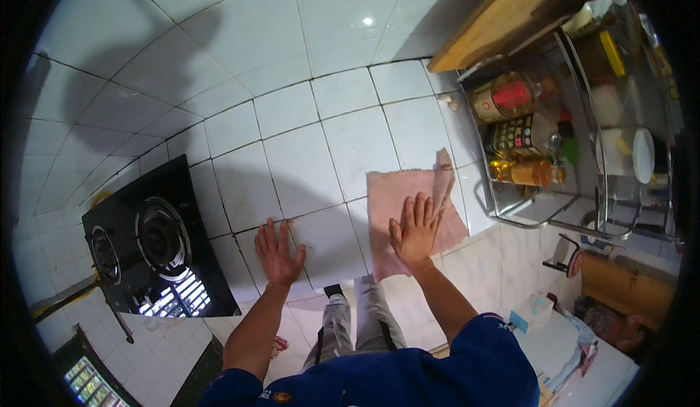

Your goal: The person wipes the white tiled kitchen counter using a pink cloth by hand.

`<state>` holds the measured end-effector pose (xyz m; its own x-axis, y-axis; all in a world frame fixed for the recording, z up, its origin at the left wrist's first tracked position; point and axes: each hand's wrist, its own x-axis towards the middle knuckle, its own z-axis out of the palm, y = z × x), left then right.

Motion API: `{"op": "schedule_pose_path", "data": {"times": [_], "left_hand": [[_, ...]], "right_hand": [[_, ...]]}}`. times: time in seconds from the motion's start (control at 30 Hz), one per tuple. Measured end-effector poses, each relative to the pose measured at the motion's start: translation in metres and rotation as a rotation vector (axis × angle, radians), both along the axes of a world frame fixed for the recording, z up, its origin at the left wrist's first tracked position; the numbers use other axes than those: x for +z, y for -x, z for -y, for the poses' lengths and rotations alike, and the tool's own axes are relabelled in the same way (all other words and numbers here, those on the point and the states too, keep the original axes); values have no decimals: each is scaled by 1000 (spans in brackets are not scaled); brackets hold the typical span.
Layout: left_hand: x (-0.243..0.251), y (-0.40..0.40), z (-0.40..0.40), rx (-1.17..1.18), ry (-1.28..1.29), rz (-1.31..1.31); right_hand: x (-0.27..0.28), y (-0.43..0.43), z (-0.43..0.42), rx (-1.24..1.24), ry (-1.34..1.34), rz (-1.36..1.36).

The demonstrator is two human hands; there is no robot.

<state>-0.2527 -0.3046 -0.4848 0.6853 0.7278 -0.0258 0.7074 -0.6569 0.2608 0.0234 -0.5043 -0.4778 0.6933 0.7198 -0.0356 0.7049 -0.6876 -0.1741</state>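
Note:
A pink cloth (389, 199) lies spread on the white tiled countertop (298, 161), its right side creased into a raised fold and its lower edge reaching the counter's front edge. My right hand (414, 234) is flat on the cloth, palm down with the fingers apart, just left of the fold. Palm down on bare tile near the front edge rests my left hand (279, 254), fingers spread and nothing in it. Some small brown specks mark the tile beside its fingertips.
Left of my left hand is a black glass gas hob (197, 232) with two burners. On the right stands a metal wire rack (574, 224) holding several bottles (517, 173) and a white-lidded tub (643, 155). Garlic cloves (451, 102) lie near the rack. A tiled wall (246, 29) bounds the back.

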Motion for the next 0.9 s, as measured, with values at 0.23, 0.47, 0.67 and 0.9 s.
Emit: {"op": "schedule_pose_path", "data": {"times": [0.23,0.47,0.67,0.9], "left_hand": [[-1,2,1,-17,-45,41],[-3,1,1,-36,-38,70],[-6,2,1,-26,-66,8],[-2,0,0,-15,-43,5]], "right_hand": [[1,2,-2,-20,-53,1],[2,0,-2,-1,-94,27],[0,0,-1,-20,-109,-2],[-1,0,-1,-26,-130,-1]]}}
